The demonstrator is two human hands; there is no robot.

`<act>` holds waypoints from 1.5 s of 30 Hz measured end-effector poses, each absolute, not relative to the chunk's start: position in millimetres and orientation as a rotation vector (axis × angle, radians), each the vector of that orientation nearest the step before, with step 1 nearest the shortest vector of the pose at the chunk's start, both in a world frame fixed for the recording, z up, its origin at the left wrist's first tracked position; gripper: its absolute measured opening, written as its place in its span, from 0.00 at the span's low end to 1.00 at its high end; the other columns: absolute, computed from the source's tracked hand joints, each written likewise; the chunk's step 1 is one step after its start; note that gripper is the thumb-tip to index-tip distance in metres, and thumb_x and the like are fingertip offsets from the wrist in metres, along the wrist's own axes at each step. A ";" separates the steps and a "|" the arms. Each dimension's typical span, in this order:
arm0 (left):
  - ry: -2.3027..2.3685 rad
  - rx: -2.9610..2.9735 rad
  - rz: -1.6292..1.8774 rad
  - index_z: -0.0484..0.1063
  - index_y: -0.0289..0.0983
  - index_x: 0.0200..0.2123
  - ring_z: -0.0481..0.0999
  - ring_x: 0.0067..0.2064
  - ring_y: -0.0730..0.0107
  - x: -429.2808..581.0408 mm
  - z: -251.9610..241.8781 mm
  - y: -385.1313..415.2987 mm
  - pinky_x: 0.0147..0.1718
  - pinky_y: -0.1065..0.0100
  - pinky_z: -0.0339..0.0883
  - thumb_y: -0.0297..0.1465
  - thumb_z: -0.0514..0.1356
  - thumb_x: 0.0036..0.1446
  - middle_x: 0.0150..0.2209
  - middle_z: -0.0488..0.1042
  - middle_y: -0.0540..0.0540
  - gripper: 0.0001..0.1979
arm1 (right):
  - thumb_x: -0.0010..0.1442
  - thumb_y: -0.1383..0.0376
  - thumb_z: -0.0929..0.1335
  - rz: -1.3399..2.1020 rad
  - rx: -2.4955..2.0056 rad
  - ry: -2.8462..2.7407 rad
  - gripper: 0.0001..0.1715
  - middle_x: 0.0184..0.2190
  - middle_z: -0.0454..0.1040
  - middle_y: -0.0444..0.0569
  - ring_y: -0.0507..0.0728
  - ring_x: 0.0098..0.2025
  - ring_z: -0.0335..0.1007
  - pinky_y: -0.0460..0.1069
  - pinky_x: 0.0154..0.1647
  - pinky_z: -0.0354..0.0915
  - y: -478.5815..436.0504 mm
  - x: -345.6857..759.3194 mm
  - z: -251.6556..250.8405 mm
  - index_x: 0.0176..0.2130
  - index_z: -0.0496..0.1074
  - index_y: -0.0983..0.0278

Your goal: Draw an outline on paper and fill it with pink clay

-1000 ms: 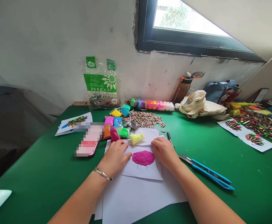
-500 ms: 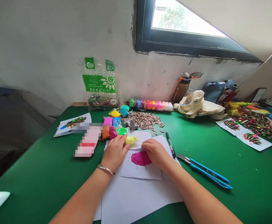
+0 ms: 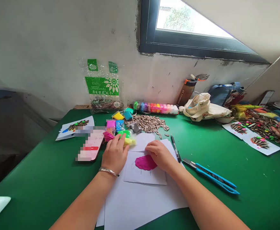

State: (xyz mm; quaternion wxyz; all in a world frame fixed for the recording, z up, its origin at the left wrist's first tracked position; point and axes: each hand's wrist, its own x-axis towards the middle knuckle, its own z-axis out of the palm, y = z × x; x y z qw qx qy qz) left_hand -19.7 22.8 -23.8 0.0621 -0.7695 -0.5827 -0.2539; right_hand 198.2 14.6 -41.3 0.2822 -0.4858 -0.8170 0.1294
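scuffed grey wall (image 3: 46, 54) above a crowded green table (image 3: 214, 204)

the table runs out smooth and slightly shiny in front of you, with most of its clutter near the wall. flaking plaster borders a dark-framed window (image 3: 178, 44), bright with leaves outside. white sheets (image 3: 142, 204) overlap on the tabletop before you. a clear bag with green print (image 3: 102, 86) is propped upright against the wall, and a cream cloth bag (image 3: 198, 107) slumps farther right. a blue cutter (image 3: 216, 179) lies to the right of the sheets; a seed pile (image 3: 151, 123) spreads beyond them.

your small card (image 3: 130, 175) rests on the sheets, between your hands. your right hand (image 3: 161, 156) sits at its upper right with curled fingers; you cannot be told to be pinching anything, as the fingertips are hidden. your left hand (image 3: 114, 155) reaches past the card's left side, fingers at the yellow packet (image 3: 129, 141); whether they pinch it, i cannot tell. the magenta patch (image 3: 143, 163) lies flat on the card, partly covered by your right hand. a black pen (image 3: 175, 148) lies just beside that hand.
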 end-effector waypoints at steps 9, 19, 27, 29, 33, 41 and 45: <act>-1.364 -2.838 -0.689 0.74 0.36 0.42 0.71 0.45 0.61 -3.7 -19.9 3.1 0.46 0.59 0.67 0.26 0.51 0.61 0.42 0.76 0.42 0.13 | 0.60 0.64 0.63 0.320 -1.743 -2.065 0.11 0.28 0.71 0.47 0.55 0.32 0.65 0.48 0.33 0.58 -10.7 231.4 -15.9 0.29 0.72 0.62; -1.493 -2.793 -0.695 0.76 0.36 0.42 0.70 0.46 0.60 -15.1 -35.3 26.4 0.48 0.59 0.66 0.27 0.51 0.61 0.43 0.77 0.42 0.14 | 0.56 0.73 0.61 0.326 -1.833 -2.242 0.14 0.37 0.72 0.52 0.58 0.40 0.66 0.48 0.37 0.56 -16.2 217.7 -22.9 0.38 0.72 0.63; -1.522 -2.795 -0.701 0.77 0.37 0.40 0.70 0.45 0.60 -15.7 -33.3 25.4 0.47 0.58 0.67 0.27 0.52 0.61 0.42 0.77 0.43 0.13 | 0.54 0.73 0.60 0.689 -1.663 -2.223 0.11 0.30 0.71 0.47 0.55 0.35 0.65 0.47 0.35 0.57 -19.2 225.3 -9.8 0.30 0.70 0.62; -1.525 -2.802 -0.702 0.77 0.37 0.40 0.70 0.44 0.60 -16.0 -32.9 25.4 0.47 0.57 0.67 0.28 0.52 0.61 0.42 0.77 0.43 0.13 | 0.54 0.72 0.61 0.841 -1.559 -2.205 0.10 0.29 0.70 0.45 0.53 0.32 0.63 0.46 0.32 0.58 -21.2 231.8 -2.1 0.30 0.69 0.61; -1.540 -2.821 -0.700 0.77 0.36 0.41 0.71 0.45 0.59 -18.3 -33.2 27.0 0.48 0.56 0.66 0.27 0.51 0.60 0.43 0.77 0.42 0.14 | 0.55 0.68 0.62 1.184 -1.467 -2.008 0.06 0.25 0.67 0.42 0.51 0.28 0.61 0.45 0.26 0.58 -22.0 246.7 5.0 0.30 0.68 0.61; -1.579 -2.920 -0.590 0.77 0.37 0.31 0.72 0.40 0.62 -21.2 -19.5 22.3 0.41 0.62 0.68 0.23 0.51 0.56 0.37 0.77 0.43 0.14 | 0.56 0.56 0.66 1.631 -1.318 -1.499 0.12 0.19 0.61 0.38 0.50 0.20 0.64 0.46 0.22 0.64 -12.7 247.3 -0.9 0.32 0.65 0.63; -1.646 -2.949 -0.510 0.75 0.36 0.27 0.73 0.35 0.65 -20.1 -8.5 16.8 0.34 0.67 0.67 0.22 0.52 0.54 0.31 0.76 0.44 0.13 | 0.55 0.56 0.67 1.603 -1.348 -1.492 0.13 0.20 0.61 0.38 0.49 0.21 0.63 0.46 0.23 0.64 -10.6 240.1 -3.9 0.32 0.66 0.64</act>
